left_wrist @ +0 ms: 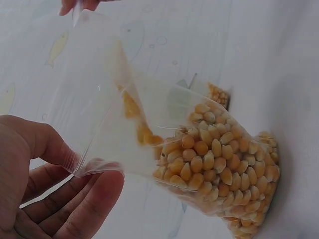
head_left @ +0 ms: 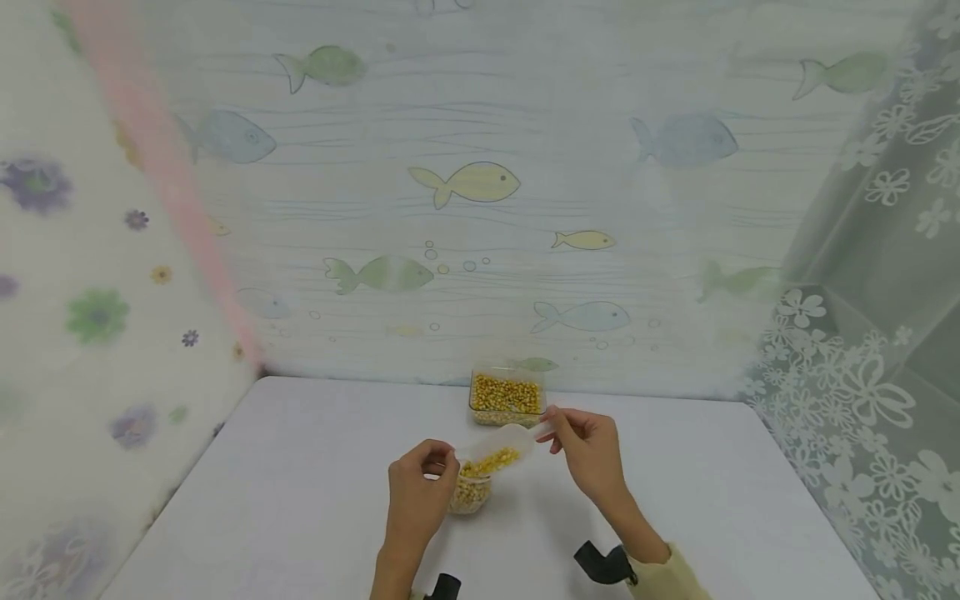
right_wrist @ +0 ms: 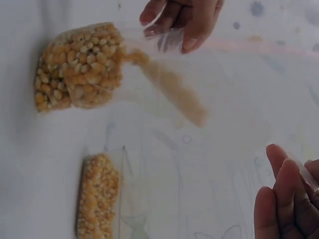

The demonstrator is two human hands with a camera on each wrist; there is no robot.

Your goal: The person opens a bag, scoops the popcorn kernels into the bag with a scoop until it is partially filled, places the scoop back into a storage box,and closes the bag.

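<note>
A clear plastic bag (head_left: 470,502) partly filled with yellow corn kernels (left_wrist: 219,164) stands on the table. My left hand (head_left: 422,492) pinches the bag's top edge between thumb and fingers, on its left side. In my right hand (head_left: 592,450) is the handle of a white scoop (head_left: 513,437), tilted with its front end at the bag's mouth. Kernels lie along the scoop and reach down to those in the bag, as the left wrist view shows. Part of the scoop looks pale and blurred through the plastic.
Behind the bag, a clear rectangular container (head_left: 476,414) of corn kernels stands near the back edge of the white table (head_left: 315,483). A fish-patterned curtain (head_left: 480,108) hangs behind it. Flowered sheets flank both sides.
</note>
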